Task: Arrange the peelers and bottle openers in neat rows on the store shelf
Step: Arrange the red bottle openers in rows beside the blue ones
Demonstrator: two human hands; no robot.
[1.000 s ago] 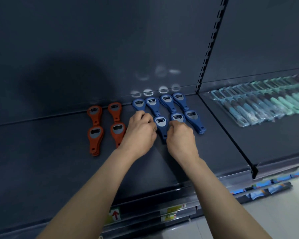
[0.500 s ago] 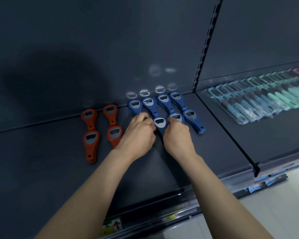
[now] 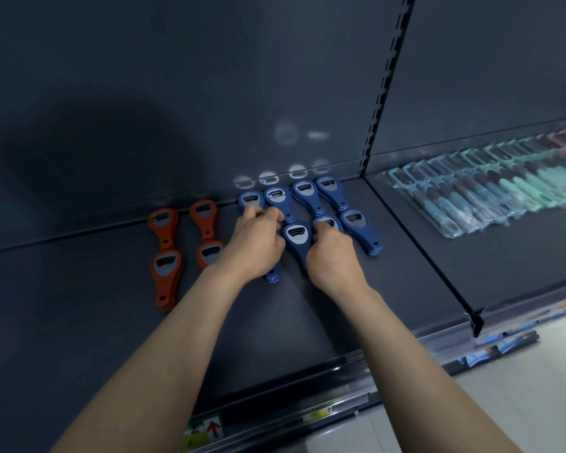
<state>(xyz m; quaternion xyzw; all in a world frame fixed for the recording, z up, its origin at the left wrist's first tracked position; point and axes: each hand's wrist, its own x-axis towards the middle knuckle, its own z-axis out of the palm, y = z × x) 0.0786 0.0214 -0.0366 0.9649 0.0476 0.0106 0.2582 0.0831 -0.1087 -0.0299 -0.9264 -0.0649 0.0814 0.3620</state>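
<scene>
On the dark store shelf [image 3: 307, 322], the left hand [image 3: 255, 243] and right hand [image 3: 332, 256] are curling their fingers against either side of a blue bottle opener [image 3: 296, 240] lying between them in the front row, while orange bottle openers [image 3: 165, 256] are lying to the left and bagged peelers [image 3: 487, 194] on the neighbouring shelf to the right.

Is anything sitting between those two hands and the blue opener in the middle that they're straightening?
Nothing visible does. The left hand and right hand flank the front-row blue bottle opener, fingers at its sides. Other blue openers lie close beside it, not between. Contact itself is hidden.
</scene>
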